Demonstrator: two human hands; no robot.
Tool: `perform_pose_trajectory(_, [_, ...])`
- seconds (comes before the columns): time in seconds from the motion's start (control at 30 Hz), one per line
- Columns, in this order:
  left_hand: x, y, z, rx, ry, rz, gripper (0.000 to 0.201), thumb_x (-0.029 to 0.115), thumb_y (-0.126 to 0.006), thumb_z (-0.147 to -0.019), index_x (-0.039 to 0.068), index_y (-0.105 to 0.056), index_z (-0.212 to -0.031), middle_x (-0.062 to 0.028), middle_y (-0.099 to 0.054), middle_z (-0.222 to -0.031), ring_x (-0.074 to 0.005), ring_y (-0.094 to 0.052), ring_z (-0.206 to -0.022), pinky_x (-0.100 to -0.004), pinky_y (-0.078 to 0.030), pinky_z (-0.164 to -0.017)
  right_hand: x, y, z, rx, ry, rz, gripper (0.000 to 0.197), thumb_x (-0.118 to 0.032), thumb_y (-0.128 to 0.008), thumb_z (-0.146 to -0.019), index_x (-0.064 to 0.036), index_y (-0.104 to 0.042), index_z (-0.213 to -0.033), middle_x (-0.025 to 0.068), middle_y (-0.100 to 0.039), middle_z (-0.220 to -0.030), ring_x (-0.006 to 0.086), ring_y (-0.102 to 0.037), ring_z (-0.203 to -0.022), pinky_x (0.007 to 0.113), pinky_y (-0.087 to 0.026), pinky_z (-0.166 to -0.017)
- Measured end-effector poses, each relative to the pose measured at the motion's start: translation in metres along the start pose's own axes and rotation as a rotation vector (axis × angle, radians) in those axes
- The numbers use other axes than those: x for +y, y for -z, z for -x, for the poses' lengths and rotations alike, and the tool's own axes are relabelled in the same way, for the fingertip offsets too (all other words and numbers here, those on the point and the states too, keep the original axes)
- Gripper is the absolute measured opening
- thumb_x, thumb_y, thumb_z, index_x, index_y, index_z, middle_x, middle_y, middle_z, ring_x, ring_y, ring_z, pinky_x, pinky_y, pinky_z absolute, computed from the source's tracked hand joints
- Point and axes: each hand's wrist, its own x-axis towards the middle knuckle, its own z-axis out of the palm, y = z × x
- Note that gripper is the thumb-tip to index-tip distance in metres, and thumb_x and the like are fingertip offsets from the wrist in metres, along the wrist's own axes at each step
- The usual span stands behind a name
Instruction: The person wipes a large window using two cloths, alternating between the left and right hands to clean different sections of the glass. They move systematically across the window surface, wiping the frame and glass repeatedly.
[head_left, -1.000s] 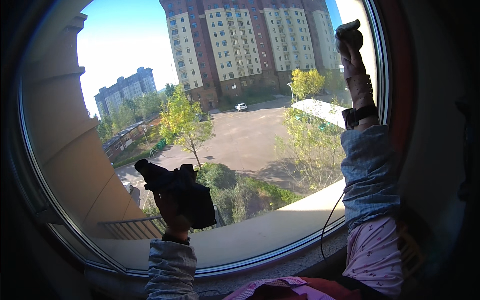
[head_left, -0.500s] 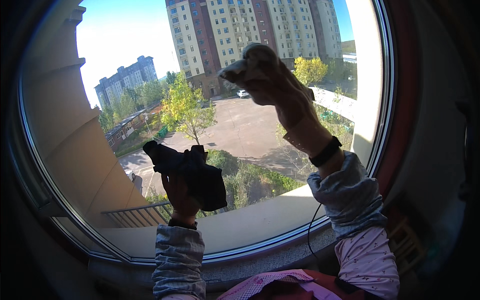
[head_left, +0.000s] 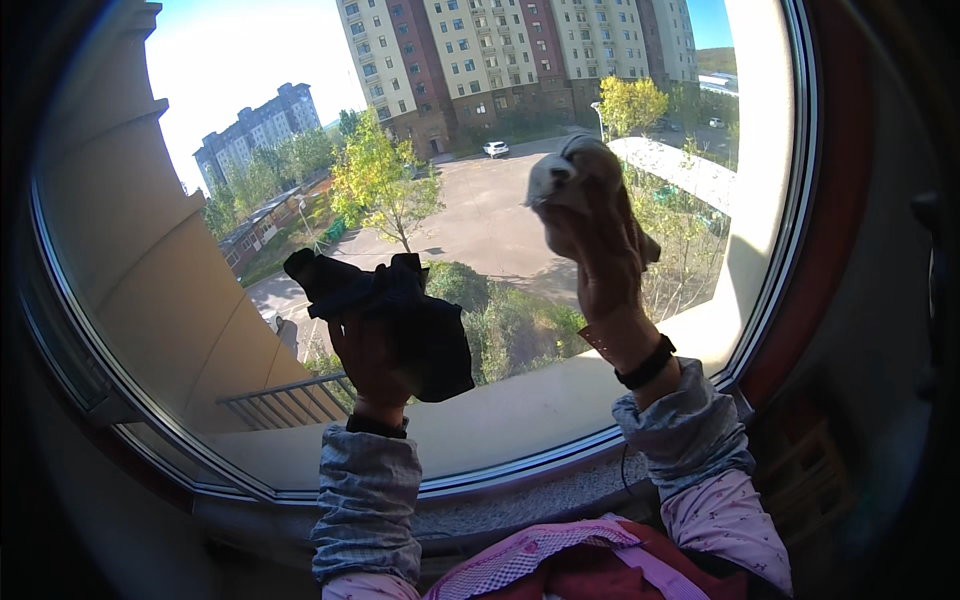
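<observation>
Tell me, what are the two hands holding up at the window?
Left hand grips a bunched dark cloth; right hand clutches a crumpled pale cloth.

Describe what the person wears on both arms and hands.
Both hands are bare. The left hand has a dark band at the wrist; the right hand has a black wristband. Each forearm wears a grey-blue gathered cuff over a pink sleeve with small dark specks.
</observation>
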Motion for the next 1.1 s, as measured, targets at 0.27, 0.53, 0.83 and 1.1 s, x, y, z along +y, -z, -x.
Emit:
perform_pose_trajectory(0.27, [-0.022, 0.003, -0.006, 0.082, 0.396, 0.993, 0.04, 0.026, -0.047, -0.111, 0.002, -0.047, -0.142, -0.0098, -0.056, -0.134, -0.0235, -0.054, -0.126, -0.0396, -0.042, -0.115, 0.015, 0.02, -0.011, -0.157, 0.176, -0.038, 0.046, -0.011, -0.07, -0.091, -0.0329, -0.069, -0.131, 0.004, -0.048, -0.155, 0.035, -0.036, -0.15, 0.051, -0.038, -0.121])
perform_pose_trajectory(0.53, [-0.013, -0.008, -0.018, -0.07, 0.263, 0.964, 0.017, 0.02, -0.044, -0.11, 0.009, -0.053, -0.12, -0.0019, -0.047, -0.106, -0.0171, -0.046, -0.119, -0.0455, -0.023, -0.126, 0.2, 0.111, 0.047, 0.485, -0.532, 0.08, 0.041, 0.0, -0.046, -0.107, -0.0113, -0.053, -0.146, 0.0096, -0.052, -0.149, 0.0233, -0.051, -0.138, 0.036, -0.04, -0.118])
perform_pose_trajectory(0.83, [-0.021, 0.023, 0.001, -0.133, -0.304, -0.618, 0.053, 0.027, -0.053, -0.105, 0.005, -0.038, -0.15, -0.0121, -0.043, -0.15, -0.0284, -0.045, -0.141, -0.0455, -0.031, -0.123, 0.067, 0.043, 0.029, -0.041, 0.091, -0.085, 0.038, -0.009, -0.068, -0.092, -0.0285, -0.073, -0.124, 0.0044, -0.048, -0.157, 0.0391, -0.04, -0.148, 0.054, -0.037, -0.121])
perform_pose_trajectory(1.1, [-0.025, 0.05, 0.017, -0.182, -0.482, -1.262, 0.061, 0.03, -0.057, -0.102, 0.003, -0.041, -0.155, -0.0211, -0.043, -0.158, -0.0394, -0.046, -0.143, -0.0488, -0.034, -0.121, 0.247, 0.119, 0.04, 0.4, -0.244, -0.205, 0.042, 0.002, -0.05, -0.102, -0.0162, -0.062, -0.139, 0.0109, -0.054, -0.148, 0.0277, -0.048, -0.141, 0.037, -0.039, -0.119])
